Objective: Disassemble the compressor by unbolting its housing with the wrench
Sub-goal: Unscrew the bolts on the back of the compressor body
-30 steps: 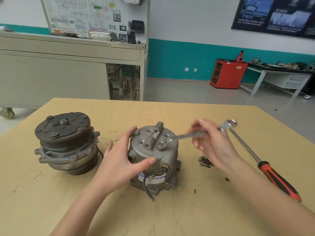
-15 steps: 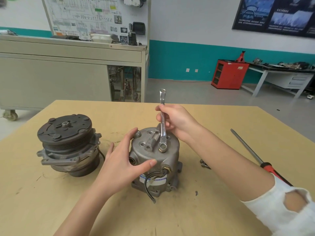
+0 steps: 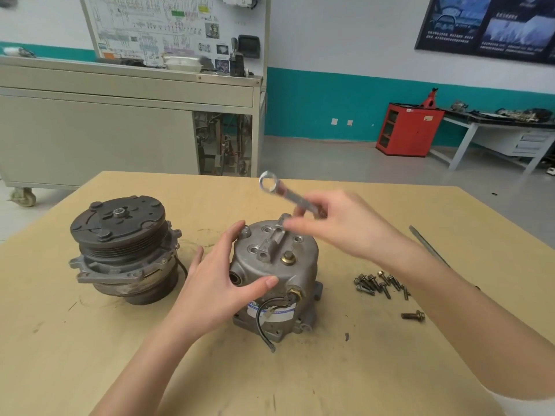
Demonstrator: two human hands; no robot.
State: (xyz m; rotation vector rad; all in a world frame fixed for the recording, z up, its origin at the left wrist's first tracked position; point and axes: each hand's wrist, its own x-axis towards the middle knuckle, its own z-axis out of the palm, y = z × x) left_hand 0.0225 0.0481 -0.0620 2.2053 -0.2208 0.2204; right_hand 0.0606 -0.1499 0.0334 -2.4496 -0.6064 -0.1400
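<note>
While the compressor is standing upright mid-bench, the left hand is gripping its head, prob. to stop the body twisting w/ the wrench: the thumb is lying across the near side and the fingers are curling round the far rim. The right hand is pinching the wrench by its shank, fingers closed on it. It is holding the tool tilted in the air above the housing, ring end up and off any bolt — prob. about to be set on one. One brass-coloured bolt is sitting in the top plate, and other holes are showing empty. Loose bolts are lying together to the right, likely so none go astray. The blue-and-white sticker on the body is carrying print too small to read — wall chart and poster text likewise illegible.
</note>
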